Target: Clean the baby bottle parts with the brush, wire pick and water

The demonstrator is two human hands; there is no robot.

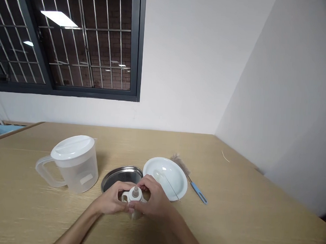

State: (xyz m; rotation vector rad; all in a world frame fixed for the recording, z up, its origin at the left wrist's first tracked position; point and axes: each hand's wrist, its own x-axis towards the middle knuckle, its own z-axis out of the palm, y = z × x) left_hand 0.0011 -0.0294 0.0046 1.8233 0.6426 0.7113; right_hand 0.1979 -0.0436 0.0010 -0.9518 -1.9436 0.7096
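A baby bottle [135,194] with a soft nipple on top and a white collar with side handles is held upright between my two hands, near the front of the table. My left hand [114,199] curls around its left side, by the looped handle. On the right side, my right hand [154,196] has its fingers and thumb closed around the collar. Much of the bottle's body is hidden by my fingers. Just behind my hands lie a round steel tray [113,176] and a white bowl [182,181] with a thin stick-like tool [172,188] resting across its rim.
A translucent lidded pitcher [80,172] stands to the left. A bottle brush [198,192] with a blue handle lies right of the bowl. Farther right is a small pale curved strip [225,156]. The wooden table [242,213] meets walls at the back and right.
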